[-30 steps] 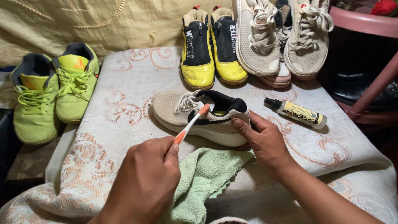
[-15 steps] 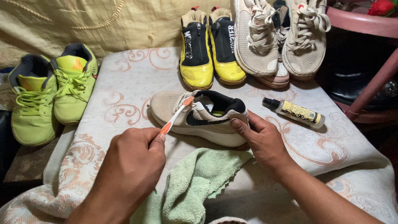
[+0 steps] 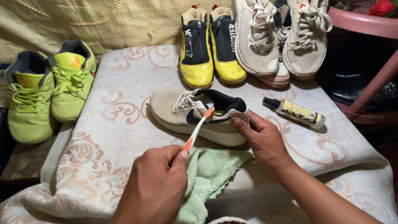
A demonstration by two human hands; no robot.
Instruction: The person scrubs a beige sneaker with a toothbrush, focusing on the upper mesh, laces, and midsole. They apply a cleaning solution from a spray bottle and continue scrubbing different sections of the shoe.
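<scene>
Green sneakers sit at far left. Left hand at bottom centre is closed around a toothbrush, bristles touching the side of the beige shoe mid-frame. The shoe lies lengthwise left to right, toe left, just above both hands. Right hand pinches its heel, closer than the left. Bottle to the right.

Soft, dim indoor light from above; weak shadows under shoes; sharp centre, dark murky right edge.

Beige sneakers cropped at top, red flower cropped
</scene>
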